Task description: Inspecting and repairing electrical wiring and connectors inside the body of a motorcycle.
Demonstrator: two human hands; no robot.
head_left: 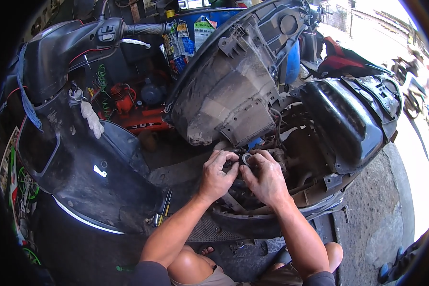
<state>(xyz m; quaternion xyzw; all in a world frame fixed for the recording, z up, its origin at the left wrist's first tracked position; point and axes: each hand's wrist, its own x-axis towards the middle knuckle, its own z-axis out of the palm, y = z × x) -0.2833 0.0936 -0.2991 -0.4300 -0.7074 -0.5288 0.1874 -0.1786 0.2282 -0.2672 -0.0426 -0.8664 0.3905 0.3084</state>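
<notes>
Both my hands meet over the engine area (281,159) of a black scooter, under its raised, dusty underseat bucket (238,90). My right hand (264,176) has thumb and fingers closed on a small silvery ring-shaped part (246,158). My left hand (219,174) is closed just left of that ring, thumb and fingertips around something small and dark that I cannot make out. Tools with black and yellow handles (164,209) lie on the scooter's floorboard, left of my left forearm.
At left are the front cowl (81,176), handlebar (145,29) and a white figure (93,119) hanging from keys. A red compressor (143,123) and blue drum (209,14) stand behind. At right are the rear fairing (341,119), another red-black motorbike (338,59) and rough concrete (376,200).
</notes>
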